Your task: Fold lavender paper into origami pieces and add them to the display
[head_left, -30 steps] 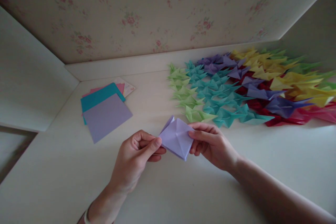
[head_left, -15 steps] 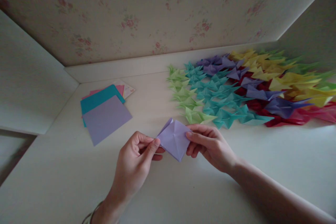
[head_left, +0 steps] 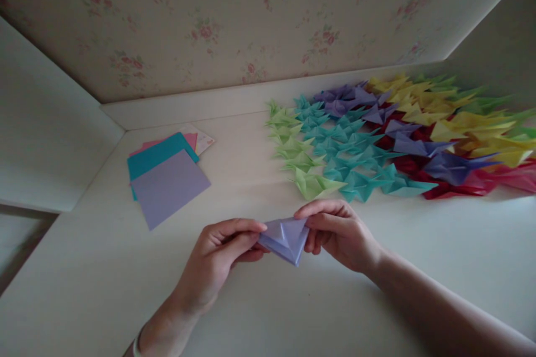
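Observation:
A lilac folded paper (head_left: 286, 239) hangs just above the white table (head_left: 293, 312), pinched from both sides. My left hand (head_left: 218, 256) grips its left corner between thumb and fingers. My right hand (head_left: 335, 231) pinches its right corner, fingers closed on the top edge. The paper is collapsed into a downward-pointing triangle with creases showing.
A stack of flat paper sheets (head_left: 167, 178), lilac on top of teal and pink, lies at the left. Rows of folded paper cranes (head_left: 377, 139) in green, teal, purple, red and yellow cover the right back. A floral wall rises behind.
The lilac paper has gone from an open diamond to a flatter triangle, its upper half folded down as both hands drew together and lowered slightly.

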Available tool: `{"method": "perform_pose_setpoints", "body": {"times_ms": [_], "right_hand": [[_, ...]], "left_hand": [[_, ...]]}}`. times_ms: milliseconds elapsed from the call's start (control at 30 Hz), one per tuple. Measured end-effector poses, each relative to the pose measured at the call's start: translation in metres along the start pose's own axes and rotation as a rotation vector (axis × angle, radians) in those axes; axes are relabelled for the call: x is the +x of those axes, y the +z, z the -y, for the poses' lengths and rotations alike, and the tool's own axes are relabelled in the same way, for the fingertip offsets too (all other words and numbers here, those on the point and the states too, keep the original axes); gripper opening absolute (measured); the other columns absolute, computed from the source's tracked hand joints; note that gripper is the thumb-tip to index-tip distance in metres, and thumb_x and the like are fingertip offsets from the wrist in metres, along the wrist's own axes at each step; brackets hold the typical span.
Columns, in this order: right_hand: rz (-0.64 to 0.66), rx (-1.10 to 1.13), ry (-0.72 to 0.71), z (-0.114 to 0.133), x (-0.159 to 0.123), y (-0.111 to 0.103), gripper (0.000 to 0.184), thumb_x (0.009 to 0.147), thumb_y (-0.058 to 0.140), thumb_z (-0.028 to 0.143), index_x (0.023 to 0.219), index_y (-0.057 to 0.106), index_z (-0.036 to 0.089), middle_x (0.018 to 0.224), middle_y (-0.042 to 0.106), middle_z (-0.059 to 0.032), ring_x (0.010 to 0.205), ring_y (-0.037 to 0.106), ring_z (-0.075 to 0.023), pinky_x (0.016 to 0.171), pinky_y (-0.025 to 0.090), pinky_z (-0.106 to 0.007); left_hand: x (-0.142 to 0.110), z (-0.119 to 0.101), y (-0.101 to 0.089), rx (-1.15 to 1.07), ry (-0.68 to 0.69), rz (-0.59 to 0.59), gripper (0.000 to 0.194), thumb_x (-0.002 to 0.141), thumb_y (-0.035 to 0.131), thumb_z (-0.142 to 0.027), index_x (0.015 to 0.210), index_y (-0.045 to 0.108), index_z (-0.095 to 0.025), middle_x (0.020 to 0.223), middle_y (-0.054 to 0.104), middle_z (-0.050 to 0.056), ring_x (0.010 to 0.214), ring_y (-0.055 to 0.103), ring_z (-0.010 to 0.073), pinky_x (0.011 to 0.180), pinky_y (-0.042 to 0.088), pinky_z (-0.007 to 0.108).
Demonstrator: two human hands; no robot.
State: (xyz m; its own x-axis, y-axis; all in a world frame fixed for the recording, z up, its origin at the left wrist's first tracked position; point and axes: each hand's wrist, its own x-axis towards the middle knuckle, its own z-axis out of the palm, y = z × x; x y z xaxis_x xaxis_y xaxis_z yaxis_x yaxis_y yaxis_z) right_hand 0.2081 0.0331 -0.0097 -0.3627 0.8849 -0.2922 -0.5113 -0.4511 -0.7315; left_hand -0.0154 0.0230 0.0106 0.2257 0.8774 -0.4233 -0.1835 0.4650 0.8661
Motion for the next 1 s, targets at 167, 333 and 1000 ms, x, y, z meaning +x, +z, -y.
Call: {"method": "perform_pose_setpoints", "body": {"times_ms": [167,333,1000], "right_hand": [[0.008,-0.078,-0.057,-0.001,-0.001,-0.003,0.020,0.072,0.083,0.034,0.081,0.080,0.016,0.059,0.074,-0.0044,0.049,0.069,-0.0131,0.050,0.055,-0.020],[0.005,-0.252,-0.134,-0.005,0.000,-0.008,0.016,0.078,0.081,0.031,0.084,0.077,0.017,0.067,0.072,-0.0016,0.057,0.067,-0.0110,0.054,0.054,-0.019],[-0.112,-0.530,-0.034,-0.004,0.004,0.005,0.034,0.070,0.084,0.040,0.080,0.064,0.015,0.059,0.054,0.0049,0.053,0.045,-0.0075,0.048,0.030,-0.020]], "left_hand": [[-0.003,-0.002,0.004,0.071,0.087,-0.027,0.009,0.076,0.077,-0.019,0.077,0.083,-0.025,0.081,0.079,0.002,0.074,0.074,0.0140,0.066,0.060,0.015],[-0.003,-0.005,0.005,0.218,0.230,0.082,0.019,0.082,0.068,-0.014,0.079,0.083,-0.025,0.090,0.077,0.003,0.083,0.072,0.0155,0.072,0.059,0.018],[-0.004,0.004,0.005,0.805,0.710,0.151,0.034,0.087,0.057,0.000,0.096,0.081,-0.022,0.094,0.075,0.005,0.081,0.071,0.0121,0.071,0.054,0.017]]}}
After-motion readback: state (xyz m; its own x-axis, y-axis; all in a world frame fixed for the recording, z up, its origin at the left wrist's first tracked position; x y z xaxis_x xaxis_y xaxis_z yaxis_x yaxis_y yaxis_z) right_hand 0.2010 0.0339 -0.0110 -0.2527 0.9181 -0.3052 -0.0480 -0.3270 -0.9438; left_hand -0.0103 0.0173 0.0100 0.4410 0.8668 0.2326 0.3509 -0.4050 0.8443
